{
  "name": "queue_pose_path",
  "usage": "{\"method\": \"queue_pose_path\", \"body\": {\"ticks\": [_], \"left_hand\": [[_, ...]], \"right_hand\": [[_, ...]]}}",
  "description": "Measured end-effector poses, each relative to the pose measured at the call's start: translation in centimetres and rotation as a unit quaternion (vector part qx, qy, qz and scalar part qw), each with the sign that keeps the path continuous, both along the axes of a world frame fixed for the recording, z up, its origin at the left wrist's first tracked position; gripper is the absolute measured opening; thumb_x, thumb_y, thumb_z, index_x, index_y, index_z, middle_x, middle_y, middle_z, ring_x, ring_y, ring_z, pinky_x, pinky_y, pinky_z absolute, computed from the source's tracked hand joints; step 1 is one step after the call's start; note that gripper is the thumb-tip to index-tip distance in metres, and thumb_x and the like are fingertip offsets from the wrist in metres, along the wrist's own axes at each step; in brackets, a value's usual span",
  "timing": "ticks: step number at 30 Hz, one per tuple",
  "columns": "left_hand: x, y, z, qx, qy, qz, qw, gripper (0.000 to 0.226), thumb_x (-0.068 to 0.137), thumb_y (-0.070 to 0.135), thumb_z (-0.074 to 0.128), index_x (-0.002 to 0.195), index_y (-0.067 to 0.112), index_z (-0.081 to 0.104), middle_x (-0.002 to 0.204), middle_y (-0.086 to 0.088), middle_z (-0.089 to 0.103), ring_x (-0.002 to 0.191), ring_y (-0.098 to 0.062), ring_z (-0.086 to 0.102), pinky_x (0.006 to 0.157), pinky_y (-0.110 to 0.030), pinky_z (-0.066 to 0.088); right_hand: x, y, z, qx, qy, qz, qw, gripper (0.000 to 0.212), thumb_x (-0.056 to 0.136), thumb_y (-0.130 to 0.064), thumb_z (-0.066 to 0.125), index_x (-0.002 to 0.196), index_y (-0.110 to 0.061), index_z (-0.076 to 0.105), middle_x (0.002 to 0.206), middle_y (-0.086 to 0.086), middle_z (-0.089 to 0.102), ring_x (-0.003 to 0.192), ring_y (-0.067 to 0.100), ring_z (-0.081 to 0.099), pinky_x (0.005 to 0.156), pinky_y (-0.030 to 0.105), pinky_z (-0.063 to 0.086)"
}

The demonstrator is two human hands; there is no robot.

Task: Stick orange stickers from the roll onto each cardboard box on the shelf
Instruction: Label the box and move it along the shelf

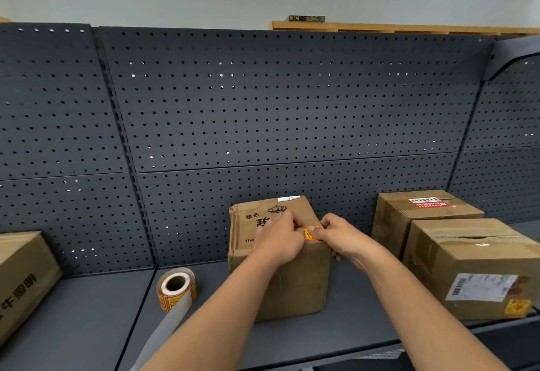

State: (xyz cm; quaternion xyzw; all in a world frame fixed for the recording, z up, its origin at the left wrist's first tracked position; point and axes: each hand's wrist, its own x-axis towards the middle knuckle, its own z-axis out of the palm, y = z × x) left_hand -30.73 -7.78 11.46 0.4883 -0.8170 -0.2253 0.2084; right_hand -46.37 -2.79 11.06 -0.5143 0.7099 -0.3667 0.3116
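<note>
Our two forearms reach in from the near edge and meet over the middle cardboard box [292, 288], which stands on the shelf [87, 312] with the roll [176, 286] to its left and near it. We find the orange sticker [309, 234] on the box's top, close to the near right edge, directly between our hands and touching both. Our left hand [280, 242] grips its left end with curled fingers. Our right hand [342, 239] pinches its right end between thumb and forefinger, the other fingers curled down the box's right side. Most of the sticker is covered, so we cannot tell its long axis. Both hands are equally near, so we judge that pressing flat and smoothing outward comes next.
</note>
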Motion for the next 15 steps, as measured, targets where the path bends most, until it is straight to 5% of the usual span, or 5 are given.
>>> {"method": "queue_pose_path", "body": {"ticks": [9,15], "left_hand": [[0.0,-0.26,-0.26,0.019,0.032,0.003,0.999,0.023,0.1,0.029,0.052,0.12,0.035,0.059,0.119,0.008,0.064,0.11,-0.019,0.057,0.102,-0.047,0.048],[0.31,-0.54,-0.41,0.029,0.075,0.009,0.997,0.019,0.102,0.032,0.058,0.121,0.031,0.058,0.103,0.01,0.063,0.099,-0.015,0.061,0.094,-0.045,0.056]], "right_hand": [[0.36,0.06,-0.45,-0.02,0.017,-0.017,1.0,0.032,0.106,-0.04,0.054,0.109,-0.008,0.056,0.082,0.007,0.053,0.068,0.019,0.044,0.051,0.03,0.032],[0.73,0.0,0.41,-0.012,0.169,-0.023,0.985,0.03,0.108,-0.042,0.045,0.1,-0.017,0.059,0.087,0.004,0.062,0.071,0.018,0.056,0.063,0.035,0.044]]}}
